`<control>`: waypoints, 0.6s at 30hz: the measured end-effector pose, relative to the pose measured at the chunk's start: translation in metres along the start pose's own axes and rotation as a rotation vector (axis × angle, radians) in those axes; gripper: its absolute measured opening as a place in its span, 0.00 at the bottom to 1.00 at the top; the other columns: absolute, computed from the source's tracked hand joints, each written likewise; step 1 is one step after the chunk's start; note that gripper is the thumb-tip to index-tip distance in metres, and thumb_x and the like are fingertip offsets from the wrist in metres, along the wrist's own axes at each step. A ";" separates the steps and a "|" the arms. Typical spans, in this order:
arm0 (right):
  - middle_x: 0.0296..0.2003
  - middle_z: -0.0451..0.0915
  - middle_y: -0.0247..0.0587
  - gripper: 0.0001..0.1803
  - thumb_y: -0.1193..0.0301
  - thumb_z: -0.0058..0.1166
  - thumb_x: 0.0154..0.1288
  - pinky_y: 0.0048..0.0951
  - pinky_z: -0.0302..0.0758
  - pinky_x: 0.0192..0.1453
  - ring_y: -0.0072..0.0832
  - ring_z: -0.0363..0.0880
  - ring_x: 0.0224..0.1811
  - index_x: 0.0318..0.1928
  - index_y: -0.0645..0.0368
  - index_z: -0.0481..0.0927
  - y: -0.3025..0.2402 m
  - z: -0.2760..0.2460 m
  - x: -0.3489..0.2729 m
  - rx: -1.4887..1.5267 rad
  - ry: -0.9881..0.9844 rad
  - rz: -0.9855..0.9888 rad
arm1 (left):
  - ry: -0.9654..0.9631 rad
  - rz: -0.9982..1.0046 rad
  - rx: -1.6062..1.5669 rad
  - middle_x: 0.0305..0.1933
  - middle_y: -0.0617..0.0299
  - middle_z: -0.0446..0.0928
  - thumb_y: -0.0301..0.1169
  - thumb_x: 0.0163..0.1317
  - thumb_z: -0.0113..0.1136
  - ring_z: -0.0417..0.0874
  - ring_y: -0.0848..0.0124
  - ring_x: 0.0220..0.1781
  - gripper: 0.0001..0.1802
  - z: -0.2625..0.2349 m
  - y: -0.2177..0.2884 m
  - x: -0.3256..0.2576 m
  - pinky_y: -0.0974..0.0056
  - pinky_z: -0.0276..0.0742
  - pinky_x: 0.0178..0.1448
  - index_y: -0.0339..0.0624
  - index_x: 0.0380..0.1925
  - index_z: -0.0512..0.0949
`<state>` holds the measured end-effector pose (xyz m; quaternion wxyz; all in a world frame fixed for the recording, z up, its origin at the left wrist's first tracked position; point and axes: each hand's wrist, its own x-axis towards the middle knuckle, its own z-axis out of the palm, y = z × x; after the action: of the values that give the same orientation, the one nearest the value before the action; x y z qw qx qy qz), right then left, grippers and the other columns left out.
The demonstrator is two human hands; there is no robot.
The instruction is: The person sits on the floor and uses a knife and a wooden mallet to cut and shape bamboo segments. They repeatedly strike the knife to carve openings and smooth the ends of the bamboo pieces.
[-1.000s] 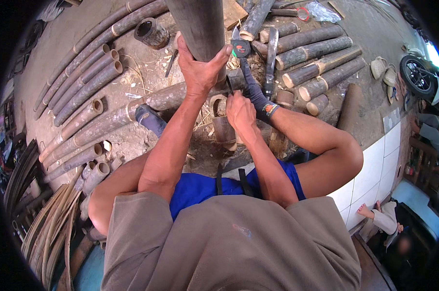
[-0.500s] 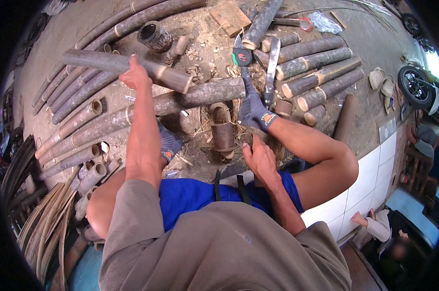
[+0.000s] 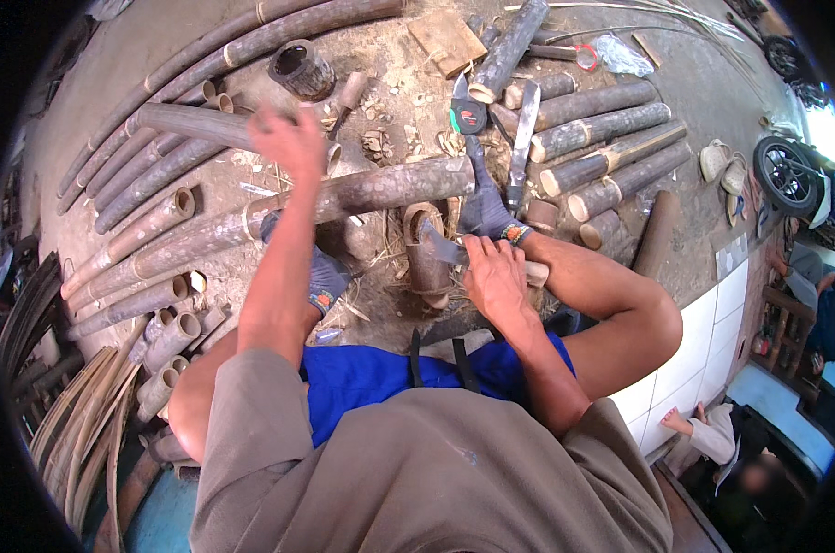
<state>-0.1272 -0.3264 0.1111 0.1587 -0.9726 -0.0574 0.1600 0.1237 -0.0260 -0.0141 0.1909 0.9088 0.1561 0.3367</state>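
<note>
My right hand (image 3: 498, 281) is closed around a knife (image 3: 443, 247); its pale wooden handle sticks out on the right and its broad blade points left. The blade reaches over a short, notched bamboo piece (image 3: 428, 272) standing between my legs. My left hand (image 3: 291, 143), smeared by motion, is over the dark bamboo pole (image 3: 191, 122) at the left; its grip cannot be made out. Below that hand a thick bamboo pole (image 3: 380, 190) lies across in front of me, with my socked feet close to it.
Cut bamboo lengths (image 3: 602, 138) lie at the right beside a machete (image 3: 525, 124) and a tape measure (image 3: 469, 114). At the back are a hollow bamboo stump (image 3: 302, 69) and a wooden board (image 3: 445, 41). More poles (image 3: 141, 235) and split strips (image 3: 90, 405) fill the left. Another person sits lower right.
My right hand has come up with the knife, bringing its blade over the notched piece. My left hand has moved right along the dark pole, whose near end has shifted left.
</note>
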 end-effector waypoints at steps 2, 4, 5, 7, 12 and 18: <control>0.53 0.80 0.52 0.27 0.74 0.61 0.60 0.56 0.71 0.58 0.53 0.77 0.56 0.61 0.58 0.73 0.011 -0.002 0.001 -0.019 0.050 0.000 | -0.429 0.151 -0.323 0.66 0.35 0.71 0.44 0.57 0.77 0.71 0.42 0.68 0.42 -0.052 0.105 -0.032 0.44 0.66 0.74 0.38 0.68 0.72; 0.53 0.81 0.51 0.27 0.73 0.62 0.60 0.55 0.71 0.59 0.53 0.77 0.57 0.60 0.59 0.74 0.006 -0.021 0.003 -0.024 0.112 -0.060 | -0.805 0.306 -0.692 0.64 0.46 0.78 0.44 0.65 0.70 0.78 0.49 0.68 0.29 -0.081 0.137 -0.081 0.49 0.71 0.72 0.43 0.63 0.78; 0.54 0.81 0.51 0.26 0.72 0.63 0.60 0.55 0.71 0.60 0.53 0.76 0.58 0.60 0.59 0.75 0.007 -0.033 0.001 -0.014 0.142 -0.070 | -1.224 0.462 -0.848 0.64 0.47 0.80 0.47 0.68 0.65 0.78 0.50 0.69 0.29 -0.102 0.164 -0.085 0.50 0.72 0.72 0.46 0.64 0.79; 0.49 0.83 0.51 0.21 0.69 0.62 0.63 0.56 0.72 0.64 0.52 0.78 0.56 0.57 0.61 0.80 0.023 -0.037 -0.006 -0.053 0.278 -0.166 | -1.612 0.563 -0.886 0.56 0.45 0.84 0.58 0.77 0.46 0.84 0.48 0.61 0.33 -0.128 0.197 -0.110 0.50 0.75 0.68 0.43 0.63 0.79; 0.54 0.82 0.52 0.29 0.67 0.67 0.61 0.39 0.76 0.63 0.46 0.80 0.59 0.62 0.61 0.80 0.033 -0.143 -0.070 0.353 0.319 0.033 | -1.709 0.430 -0.889 0.49 0.45 0.86 0.63 0.74 0.49 0.86 0.52 0.51 0.38 -0.142 0.206 -0.123 0.51 0.78 0.60 0.37 0.54 0.84; 0.51 0.86 0.43 0.19 0.70 0.56 0.78 0.32 0.80 0.60 0.29 0.84 0.53 0.63 0.66 0.78 0.155 -0.175 -0.197 0.748 1.340 0.635 | -1.398 0.185 -0.776 0.41 0.52 0.88 0.71 0.46 0.73 0.87 0.62 0.44 0.46 -0.144 0.198 -0.057 0.57 0.82 0.51 0.39 0.47 0.88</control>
<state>-0.2457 -0.5549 0.2750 0.4194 -0.7148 0.3837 -0.4075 0.0166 -0.1888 0.1445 0.5177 0.7875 -0.2035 -0.2653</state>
